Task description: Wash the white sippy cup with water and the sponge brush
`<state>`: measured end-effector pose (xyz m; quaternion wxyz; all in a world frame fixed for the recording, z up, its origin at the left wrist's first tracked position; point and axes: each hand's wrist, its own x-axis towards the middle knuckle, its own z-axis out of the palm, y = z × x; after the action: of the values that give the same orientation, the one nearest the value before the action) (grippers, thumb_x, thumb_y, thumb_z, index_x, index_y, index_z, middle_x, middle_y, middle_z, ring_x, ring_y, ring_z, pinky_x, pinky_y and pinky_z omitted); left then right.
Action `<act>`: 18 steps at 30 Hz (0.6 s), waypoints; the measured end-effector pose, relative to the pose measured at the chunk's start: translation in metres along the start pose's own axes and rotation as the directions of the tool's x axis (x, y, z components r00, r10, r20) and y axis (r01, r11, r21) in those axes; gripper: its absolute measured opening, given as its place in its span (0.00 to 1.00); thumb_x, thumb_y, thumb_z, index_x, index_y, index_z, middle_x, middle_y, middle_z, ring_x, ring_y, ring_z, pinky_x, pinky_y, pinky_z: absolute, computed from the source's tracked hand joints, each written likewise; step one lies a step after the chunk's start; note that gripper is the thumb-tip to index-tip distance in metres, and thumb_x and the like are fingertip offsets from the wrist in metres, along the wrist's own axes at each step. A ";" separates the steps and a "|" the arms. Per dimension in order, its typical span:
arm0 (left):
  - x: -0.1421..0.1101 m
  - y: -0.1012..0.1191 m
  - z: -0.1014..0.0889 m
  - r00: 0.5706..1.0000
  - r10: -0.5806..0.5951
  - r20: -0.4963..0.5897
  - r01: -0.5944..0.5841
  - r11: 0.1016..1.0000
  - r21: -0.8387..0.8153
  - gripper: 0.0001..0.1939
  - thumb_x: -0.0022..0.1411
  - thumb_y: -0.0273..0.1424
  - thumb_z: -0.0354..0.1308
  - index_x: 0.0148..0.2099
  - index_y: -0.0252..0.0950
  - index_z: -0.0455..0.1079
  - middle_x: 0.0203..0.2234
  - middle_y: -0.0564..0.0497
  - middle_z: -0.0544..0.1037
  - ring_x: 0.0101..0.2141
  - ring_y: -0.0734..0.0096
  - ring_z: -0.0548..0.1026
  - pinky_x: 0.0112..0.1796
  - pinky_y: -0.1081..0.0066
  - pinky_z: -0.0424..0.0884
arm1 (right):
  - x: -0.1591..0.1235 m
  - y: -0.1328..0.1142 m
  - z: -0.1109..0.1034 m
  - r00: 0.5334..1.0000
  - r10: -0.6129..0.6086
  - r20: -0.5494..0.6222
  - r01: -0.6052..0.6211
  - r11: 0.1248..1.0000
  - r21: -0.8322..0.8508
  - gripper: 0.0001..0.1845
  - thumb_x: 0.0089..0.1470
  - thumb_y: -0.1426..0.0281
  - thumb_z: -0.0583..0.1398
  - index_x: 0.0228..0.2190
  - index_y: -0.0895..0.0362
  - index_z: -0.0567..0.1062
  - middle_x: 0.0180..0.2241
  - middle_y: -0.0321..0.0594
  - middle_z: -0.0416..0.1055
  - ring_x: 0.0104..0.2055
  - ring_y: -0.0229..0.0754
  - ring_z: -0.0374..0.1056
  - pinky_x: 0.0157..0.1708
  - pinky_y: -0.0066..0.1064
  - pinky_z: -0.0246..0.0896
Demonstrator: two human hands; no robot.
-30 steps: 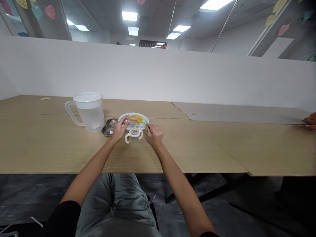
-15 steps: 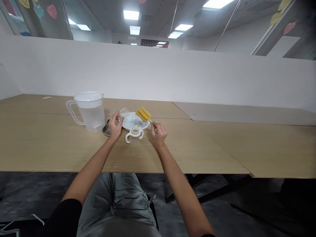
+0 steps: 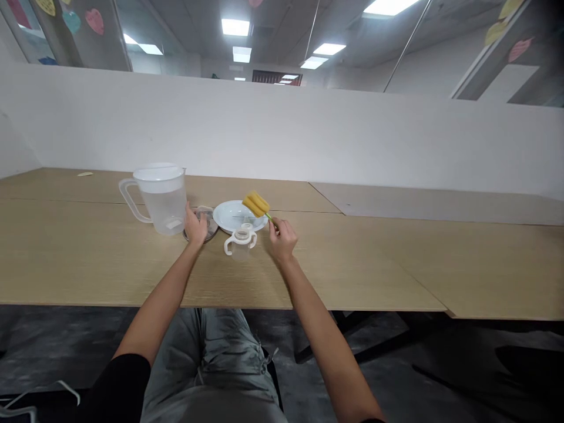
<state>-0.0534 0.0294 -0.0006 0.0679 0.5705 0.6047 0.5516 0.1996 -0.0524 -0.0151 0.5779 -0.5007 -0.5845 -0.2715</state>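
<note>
We list: right hand, closed on the green handle of a yellow sponge bottle brush, held over a white plate. Left hand on a clear round piece atop a steel dish, grip unclear. Also: two-handled baby bottle touching the plate's near edge; plastic pitcher beside the dish.

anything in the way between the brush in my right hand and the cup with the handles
Nothing visible blocks it. The brush, held in the right hand, is raised over the right side of the plate. The cup sits just in front of the plate, so only open air seems to lie between them.
</note>
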 end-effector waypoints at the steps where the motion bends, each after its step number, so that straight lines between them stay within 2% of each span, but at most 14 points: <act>1: 0.000 0.000 0.000 1.000 -0.013 0.019 0.013 1.000 0.025 0.28 0.62 0.31 0.50 0.64 0.34 0.52 0.45 0.42 0.74 0.48 0.57 0.72 0.51 0.60 0.65 | 0.000 0.000 0.000 1.000 -0.005 -0.002 0.005 1.000 0.000 0.13 0.61 0.66 0.53 0.35 0.59 0.76 0.26 0.40 0.72 0.24 0.34 0.63 0.27 0.26 0.58; 9: 0.000 0.004 -0.005 0.989 -0.086 0.118 0.065 0.983 0.170 0.23 0.65 0.34 0.46 0.61 0.33 0.58 0.44 0.42 0.76 0.47 0.56 0.73 0.48 0.61 0.67 | 0.000 -0.001 0.000 0.999 0.003 0.043 -0.002 1.000 -0.013 0.15 0.62 0.65 0.52 0.36 0.59 0.76 0.26 0.41 0.73 0.24 0.34 0.63 0.27 0.26 0.58; 15: 0.003 0.005 -0.008 0.983 -0.077 0.165 0.020 0.947 0.322 0.23 0.66 0.36 0.47 0.61 0.34 0.58 0.45 0.38 0.76 0.48 0.50 0.74 0.47 0.57 0.67 | -0.001 -0.002 0.000 0.997 0.027 0.076 -0.026 0.999 -0.019 0.17 0.62 0.64 0.51 0.36 0.59 0.76 0.27 0.41 0.73 0.24 0.34 0.63 0.28 0.26 0.58; 18: 0.003 0.004 -0.008 0.972 -0.099 0.211 0.015 0.930 0.367 0.24 0.66 0.37 0.48 0.62 0.35 0.58 0.45 0.39 0.77 0.47 0.51 0.74 0.46 0.59 0.67 | -0.001 -0.002 0.000 0.996 0.032 0.086 -0.031 0.999 -0.006 0.16 0.62 0.64 0.51 0.36 0.58 0.76 0.27 0.41 0.73 0.25 0.34 0.64 0.27 0.26 0.57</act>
<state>-0.0573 0.0256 0.0073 0.0457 0.6143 0.7009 0.3595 0.1977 -0.0528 -0.0158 0.5551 -0.5225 -0.6002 -0.2420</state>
